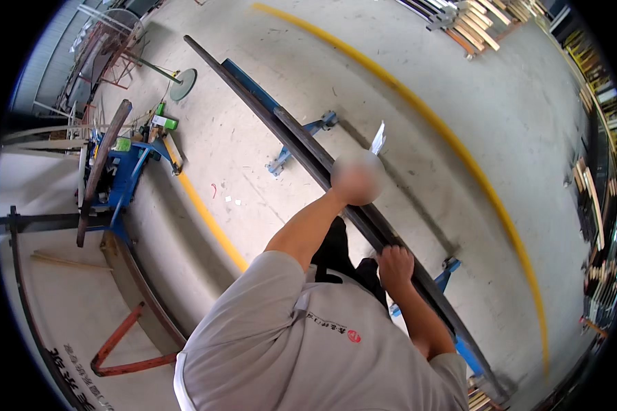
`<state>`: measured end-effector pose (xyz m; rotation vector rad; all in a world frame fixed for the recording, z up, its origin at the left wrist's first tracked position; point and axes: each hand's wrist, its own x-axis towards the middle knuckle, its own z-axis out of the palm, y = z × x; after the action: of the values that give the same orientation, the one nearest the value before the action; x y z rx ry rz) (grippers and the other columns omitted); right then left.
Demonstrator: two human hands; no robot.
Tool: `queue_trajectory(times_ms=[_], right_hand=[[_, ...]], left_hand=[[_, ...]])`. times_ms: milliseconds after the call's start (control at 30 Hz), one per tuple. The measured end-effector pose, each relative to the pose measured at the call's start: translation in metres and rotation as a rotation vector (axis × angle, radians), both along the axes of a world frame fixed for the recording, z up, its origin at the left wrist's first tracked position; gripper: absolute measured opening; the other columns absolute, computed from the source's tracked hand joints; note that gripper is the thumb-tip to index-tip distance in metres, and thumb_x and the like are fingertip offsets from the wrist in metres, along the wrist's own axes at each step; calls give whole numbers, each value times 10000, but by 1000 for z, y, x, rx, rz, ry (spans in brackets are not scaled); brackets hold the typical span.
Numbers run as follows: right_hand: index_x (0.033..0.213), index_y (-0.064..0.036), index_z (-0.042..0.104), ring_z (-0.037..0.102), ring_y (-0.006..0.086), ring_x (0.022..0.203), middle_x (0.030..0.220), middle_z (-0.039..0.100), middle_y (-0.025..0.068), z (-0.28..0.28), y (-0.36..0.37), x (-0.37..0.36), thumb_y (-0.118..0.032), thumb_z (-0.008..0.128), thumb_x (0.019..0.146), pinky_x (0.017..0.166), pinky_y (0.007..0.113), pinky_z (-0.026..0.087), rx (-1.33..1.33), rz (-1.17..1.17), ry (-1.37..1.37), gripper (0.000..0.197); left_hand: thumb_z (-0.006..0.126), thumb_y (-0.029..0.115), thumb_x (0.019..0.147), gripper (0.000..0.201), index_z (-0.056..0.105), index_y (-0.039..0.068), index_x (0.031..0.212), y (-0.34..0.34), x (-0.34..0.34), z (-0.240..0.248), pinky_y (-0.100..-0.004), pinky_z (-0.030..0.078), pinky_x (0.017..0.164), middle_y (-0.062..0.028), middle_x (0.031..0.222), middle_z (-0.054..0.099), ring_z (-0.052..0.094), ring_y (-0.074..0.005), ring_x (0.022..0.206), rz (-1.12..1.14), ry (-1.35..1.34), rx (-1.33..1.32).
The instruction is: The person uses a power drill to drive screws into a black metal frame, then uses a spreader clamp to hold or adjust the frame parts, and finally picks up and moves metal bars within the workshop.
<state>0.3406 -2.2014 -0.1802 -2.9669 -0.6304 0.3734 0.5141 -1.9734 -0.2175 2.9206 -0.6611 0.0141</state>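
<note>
A long, dark metal profile (301, 147) runs slantwise in front of me, from the far left down to the near right, with a groove along its length. My left hand (356, 177) is over its middle; the hand is blurred, so its fingers cannot be made out. A white sheet-like piece (378, 137) sticks up just beyond that hand, and I cannot tell whether the hand holds it. Nearer to me, my right hand (395, 266) has its fingers curled over the profile's edge.
Blue stands (315, 127) are under the profile. Yellow lines (459, 140) cross the grey floor. At left are a blue cart (127, 175), a pedestal fan's round base (184, 85) and a red angled bar (134, 366). Wooden strips (474, 27) lie stacked at the far right.
</note>
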Motion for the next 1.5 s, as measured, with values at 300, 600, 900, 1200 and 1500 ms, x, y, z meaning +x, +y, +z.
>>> queue_trajectory(times_ms=[300,600,900,1200,1500], right_hand=[[944,-108,738,721,317,952,958,734,125,12,-335,-207,-191,635,857,785,435,583,-597,-208,448,158],[861,-105,764,740,307,917,968,755,132,-15,-428,-270,-174,576,884,797,418,589,-630,-447,511,203],[922,-51,711,698,381,946,994,727,188,12,-377,-237,-201,513,925,823,485,549,-459,-253,447,249],[996,-23,672,621,393,950,933,670,165,34,-289,-132,-409,642,902,854,507,487,-98,-190,-83,399],[796,-44,620,593,377,825,800,637,165,-4,-270,-94,-281,637,903,803,498,464,58,139,83,260]], left_hand=[[626,144,807,145,682,86,928,-9,-4,46,-452,505,722,-83,957,655,633,-283,912,37,-118,28],[515,384,948,339,706,104,960,-7,-4,-7,-504,473,906,-108,1044,675,614,-329,1059,85,290,-3],[568,247,876,202,729,150,951,-12,-7,1,-552,486,731,-61,1015,696,651,-289,975,87,112,82],[626,250,818,259,684,73,999,50,-5,-24,-528,489,900,-171,1078,655,614,-370,1034,11,-147,-279],[687,302,798,266,669,115,985,49,-16,3,-490,444,795,-133,903,598,581,-341,875,25,-269,-337]])
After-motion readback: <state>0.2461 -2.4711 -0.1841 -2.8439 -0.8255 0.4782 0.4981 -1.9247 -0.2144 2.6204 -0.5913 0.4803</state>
